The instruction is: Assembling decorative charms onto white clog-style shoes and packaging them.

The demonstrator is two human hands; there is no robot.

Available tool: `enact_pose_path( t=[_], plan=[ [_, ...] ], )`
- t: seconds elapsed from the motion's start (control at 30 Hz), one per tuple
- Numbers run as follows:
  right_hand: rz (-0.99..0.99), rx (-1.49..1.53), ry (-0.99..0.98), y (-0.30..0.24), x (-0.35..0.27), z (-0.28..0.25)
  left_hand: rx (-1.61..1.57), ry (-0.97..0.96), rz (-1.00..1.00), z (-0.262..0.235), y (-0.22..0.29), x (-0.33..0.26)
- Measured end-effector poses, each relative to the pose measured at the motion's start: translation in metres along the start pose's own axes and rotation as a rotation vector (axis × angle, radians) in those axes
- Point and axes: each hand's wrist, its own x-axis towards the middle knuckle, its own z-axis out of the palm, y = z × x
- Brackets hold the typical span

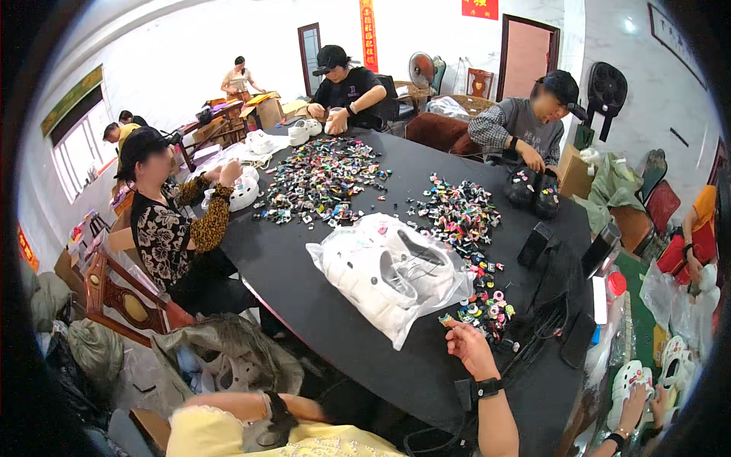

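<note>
A wide black bench [320,305] carries two big heaps of small coloured charms [457,213], so by the look of it most of the sorting lies ahead. Before the wearer sits a clear bag of white clogs [388,270], unopened and crowding the reach. The right hand [468,346] rests at the heap's near edge, its grip pinching a small charm [445,320]. The left hand [270,415] lies low by the lap; its grip cannot be told.

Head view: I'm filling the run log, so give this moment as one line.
right hand: pinching small charm beside charm pile | left hand: low near lap, grip unclear | bagged white shoes: on black table
</note>
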Motion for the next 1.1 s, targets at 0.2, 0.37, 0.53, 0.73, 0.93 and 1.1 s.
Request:
enact_pose_path(
  t=[0.2, 0.37, 0.53, 0.73, 0.93, 1.1],
  plan=[
    [0.015, 0.030, 0.000, 0.002, 0.003, -0.009, -0.254, -1.934, 0.938, -0.097, 0.040, 0.003],
    [0.006, -0.004, 0.007, 0.005, 0.002, -0.008, -0.421, -1.706, 1.201, -0.099, 0.076, -0.075],
    [0.017, 0.006, -0.013, 0.001, 0.000, -0.009, -0.426, -1.596, 1.341, -0.075, 0.054, -0.045],
    [0.046, -0.025, 0.001, 0.001, 0.000, -0.005, -0.401, -1.493, 1.470, -0.031, 0.075, -0.061],
    [0.029, -0.048, 0.000, 0.000, 0.006, -0.003, -0.402, -1.382, 1.591, 0.000, 0.115, -0.093],
    [0.017, -0.045, 0.027, 0.001, 0.001, -0.008, -0.403, -1.323, 1.687, -0.008, 0.098, -0.053]
  ],
)
